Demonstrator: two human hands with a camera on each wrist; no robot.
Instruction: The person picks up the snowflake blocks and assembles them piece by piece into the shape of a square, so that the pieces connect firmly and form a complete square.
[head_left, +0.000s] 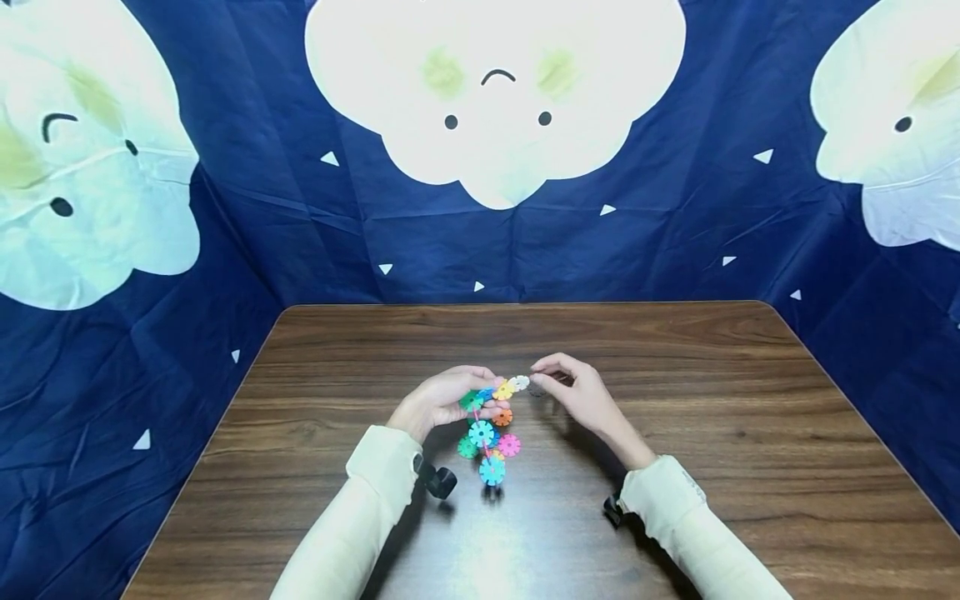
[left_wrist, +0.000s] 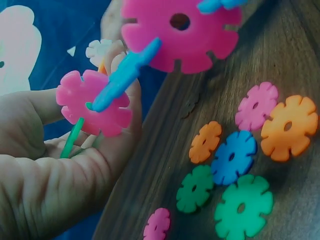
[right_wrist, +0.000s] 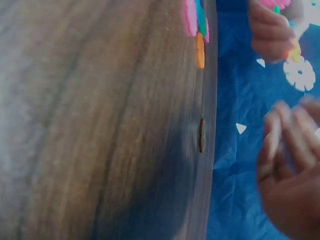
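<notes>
My left hand (head_left: pixel 442 398) grips a chain of slotted flower-shaped plastic discs. A white disc (head_left: pixel 520 382) ends it, beside a yellow disc (head_left: pixel 504 390). Further along the chain are a green disc (head_left: pixel 471 401), a pink disc (left_wrist: pixel 92 105) and a light-blue disc (head_left: pixel 482 433). Another light-blue disc (head_left: pixel 492 472) sits at the near end. My right hand (head_left: pixel 573 392) hovers just right of the white disc, apart from it in the right wrist view, with nothing visible between its fingers. Beneath it, a brown disc (right_wrist: pixel 201 135) lies on the table.
Under the chain, several discs lie on the wooden table (head_left: pixel 337 333): orange (left_wrist: pixel 289 127), blue (left_wrist: pixel 234 157), green (left_wrist: pixel 244 207) and pink (left_wrist: pixel 256 106). Whether these are joined I cannot tell. A dark blue cloth (head_left: pixel 517 250) with white clouds hangs around the table.
</notes>
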